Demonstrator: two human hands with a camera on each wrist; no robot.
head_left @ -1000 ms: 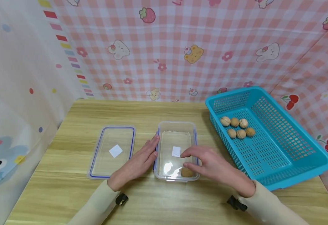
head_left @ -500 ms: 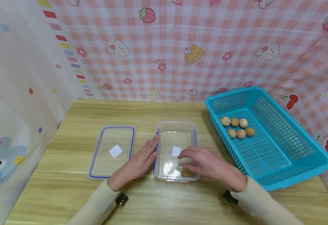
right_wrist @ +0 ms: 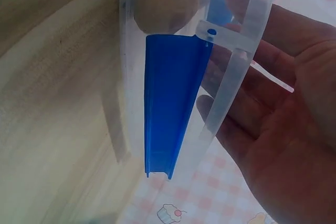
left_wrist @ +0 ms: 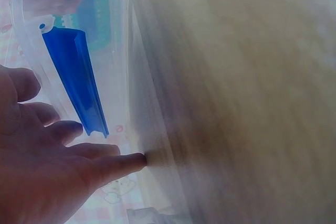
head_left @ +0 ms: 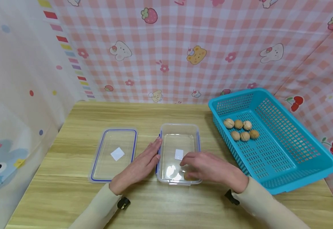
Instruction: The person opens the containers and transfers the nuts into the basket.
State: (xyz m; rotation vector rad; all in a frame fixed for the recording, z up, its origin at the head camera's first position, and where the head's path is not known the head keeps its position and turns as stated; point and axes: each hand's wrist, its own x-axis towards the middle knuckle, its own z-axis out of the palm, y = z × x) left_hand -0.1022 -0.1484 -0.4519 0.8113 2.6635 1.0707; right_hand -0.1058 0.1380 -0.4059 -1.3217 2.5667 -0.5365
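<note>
A clear plastic food container with blue side latches stands uncovered on the table. My left hand lies along its left wall with the fingers extended, near the hanging blue latch. My right hand reaches over the right rim, fingers bent down inside, gripping nothing that I can see. Below its thumb a walnut rests in the near right corner, partly covered by the hand in the head view. Through the wall in the right wrist view, the fingers appear apart from the walnut.
The container's blue-edged lid lies flat to the left. A turquoise basket at the right holds several walnuts in two rows. Behind the wooden table hangs a pink checked cloth.
My right hand has shifted a little left and lower into the container, covering more of the walnut. The left hand has stayed in place.
</note>
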